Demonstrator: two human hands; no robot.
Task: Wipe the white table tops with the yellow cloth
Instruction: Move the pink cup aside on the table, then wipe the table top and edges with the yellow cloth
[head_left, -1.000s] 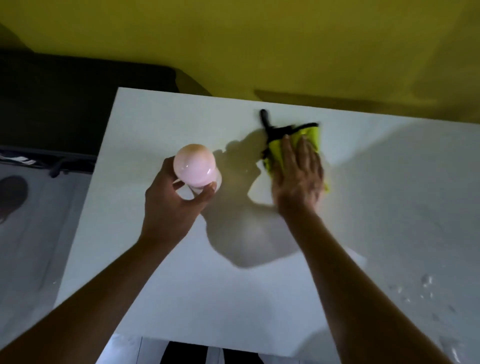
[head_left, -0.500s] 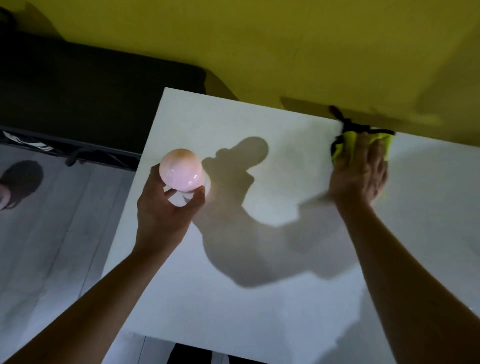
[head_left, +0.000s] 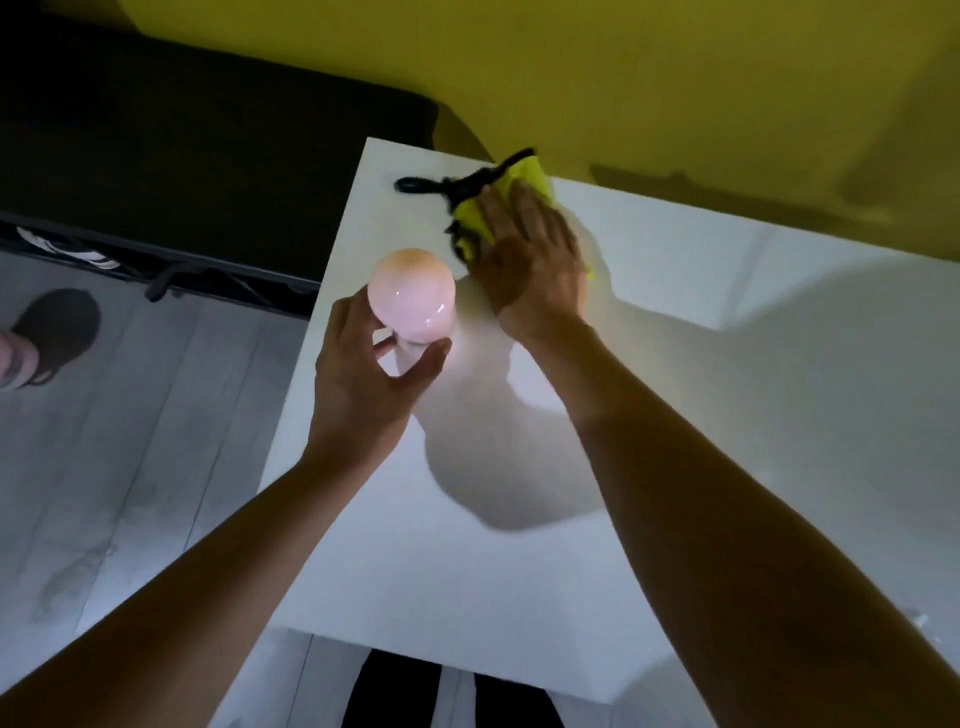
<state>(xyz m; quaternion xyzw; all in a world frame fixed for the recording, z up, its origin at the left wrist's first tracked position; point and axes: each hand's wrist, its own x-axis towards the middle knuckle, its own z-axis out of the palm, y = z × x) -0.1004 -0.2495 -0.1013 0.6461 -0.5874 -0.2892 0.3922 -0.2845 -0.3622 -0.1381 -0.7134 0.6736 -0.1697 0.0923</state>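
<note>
A white table top (head_left: 675, 374) fills the middle and right of the head view. A yellow cloth (head_left: 527, 179) with black trim and a black loop lies on it near the far left corner. My right hand (head_left: 530, 254) presses flat on the cloth with straight fingers. My left hand (head_left: 363, 374) grips the base of a glowing pink globe lamp (head_left: 411, 296), held just above the table's left side. Most of the cloth is hidden under my right hand.
A yellow wall (head_left: 623, 67) runs behind the table. A dark piece of furniture (head_left: 182, 156) stands at the far left. Grey floor (head_left: 130, 441) lies left of the table, with someone's dark shoe (head_left: 57, 332) on it. Water drops (head_left: 919, 621) sit at the table's near right.
My right hand slid the cloth from the far right back toward the table's far left corner. The view shifted right. The left hand still holds the lamp.
</note>
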